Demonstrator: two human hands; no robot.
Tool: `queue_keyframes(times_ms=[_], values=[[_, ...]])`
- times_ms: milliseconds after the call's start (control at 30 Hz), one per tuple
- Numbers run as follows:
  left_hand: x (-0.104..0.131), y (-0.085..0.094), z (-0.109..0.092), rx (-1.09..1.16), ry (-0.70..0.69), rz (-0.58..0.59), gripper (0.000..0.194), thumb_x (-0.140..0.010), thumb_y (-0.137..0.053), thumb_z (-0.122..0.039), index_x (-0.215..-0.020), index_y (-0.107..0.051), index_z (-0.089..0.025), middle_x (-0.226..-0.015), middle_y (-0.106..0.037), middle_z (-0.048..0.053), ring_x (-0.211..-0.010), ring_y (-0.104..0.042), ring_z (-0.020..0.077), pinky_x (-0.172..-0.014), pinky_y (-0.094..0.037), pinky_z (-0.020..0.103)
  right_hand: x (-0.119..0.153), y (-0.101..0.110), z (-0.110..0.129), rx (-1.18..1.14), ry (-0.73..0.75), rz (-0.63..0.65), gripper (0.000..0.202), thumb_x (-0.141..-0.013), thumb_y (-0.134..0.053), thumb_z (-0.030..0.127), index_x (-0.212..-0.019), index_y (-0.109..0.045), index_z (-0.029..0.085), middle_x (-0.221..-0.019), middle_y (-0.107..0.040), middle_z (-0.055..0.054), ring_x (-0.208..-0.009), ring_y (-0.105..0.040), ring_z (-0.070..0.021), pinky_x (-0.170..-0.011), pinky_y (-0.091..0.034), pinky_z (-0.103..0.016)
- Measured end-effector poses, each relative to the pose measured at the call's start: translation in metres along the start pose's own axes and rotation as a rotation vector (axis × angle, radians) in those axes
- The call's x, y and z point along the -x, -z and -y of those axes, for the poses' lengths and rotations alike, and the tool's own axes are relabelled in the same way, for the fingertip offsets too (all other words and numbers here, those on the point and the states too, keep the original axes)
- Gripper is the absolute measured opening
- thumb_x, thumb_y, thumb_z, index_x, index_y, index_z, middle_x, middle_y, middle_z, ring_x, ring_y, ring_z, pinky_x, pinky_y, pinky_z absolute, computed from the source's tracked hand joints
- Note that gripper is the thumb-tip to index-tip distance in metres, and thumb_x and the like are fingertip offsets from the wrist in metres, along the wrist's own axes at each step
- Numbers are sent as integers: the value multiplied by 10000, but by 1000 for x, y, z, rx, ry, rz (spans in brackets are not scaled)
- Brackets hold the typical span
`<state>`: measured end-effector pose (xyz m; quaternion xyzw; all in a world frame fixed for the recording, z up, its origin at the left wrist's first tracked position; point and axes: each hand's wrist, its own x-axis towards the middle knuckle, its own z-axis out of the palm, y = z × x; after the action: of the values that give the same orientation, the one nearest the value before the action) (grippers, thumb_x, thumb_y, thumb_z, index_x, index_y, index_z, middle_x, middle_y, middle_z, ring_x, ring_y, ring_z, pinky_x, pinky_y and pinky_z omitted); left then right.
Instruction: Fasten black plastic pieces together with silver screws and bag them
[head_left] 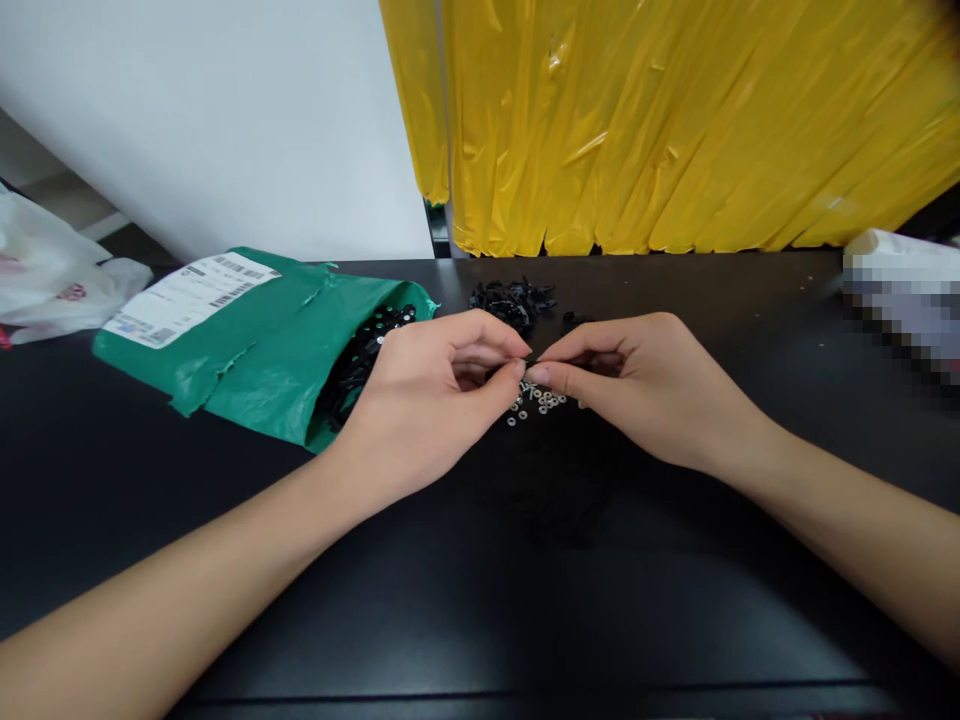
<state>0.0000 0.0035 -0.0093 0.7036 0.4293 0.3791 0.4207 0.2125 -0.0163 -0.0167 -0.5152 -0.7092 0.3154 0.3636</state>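
My left hand [442,390] and my right hand [637,385] meet fingertip to fingertip above the black table. Both are closed in a pinch, thumb against forefinger. A small dark piece shows between the fingertips, mostly hidden, so its kind cannot be made out. Just below and behind the fingers lie several small silvery washers [544,402], partly covered by my hands. Farther back sits a heap of small black plastic parts [514,300]. Beside my left hand, a green mailing bag [262,350] gapes open, with many black parts [360,360] inside it.
The black table [525,600] has its front edge along the bottom. White plastic bags [60,270] stand at the far left. Yellow plastic sheeting [637,130] and a white panel [247,120] rise behind the table. A whitish, partly blurred object [900,290] lies at the right.
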Motion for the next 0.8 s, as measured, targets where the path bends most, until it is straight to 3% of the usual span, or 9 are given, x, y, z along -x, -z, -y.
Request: queue_keyframes(times_ms=[433, 800], values=[[-1, 1, -1, -35, -23, 34, 113, -875, -746, -113, -911, -803, -202, -778, -810, -42, -691, -749, 113, -623, -579, 193, -3, 2, 0, -48, -17, 13, 189, -920, -889, 437, -829, -860, 274, -753, -806, 41, -647, -629, -125, -601, -479, -290], [0, 1, -3, -80, 5, -19, 92, -830, -739, -148, -852, -788, -223, -778, -813, -19, -712, -759, 150, -649, -568, 242, -1, 0, 2, 1, -31, 4, 244, -932, -861, 472, -859, -851, 239, -686, -738, 13, -624, -597, -142, -556, -409, -297]])
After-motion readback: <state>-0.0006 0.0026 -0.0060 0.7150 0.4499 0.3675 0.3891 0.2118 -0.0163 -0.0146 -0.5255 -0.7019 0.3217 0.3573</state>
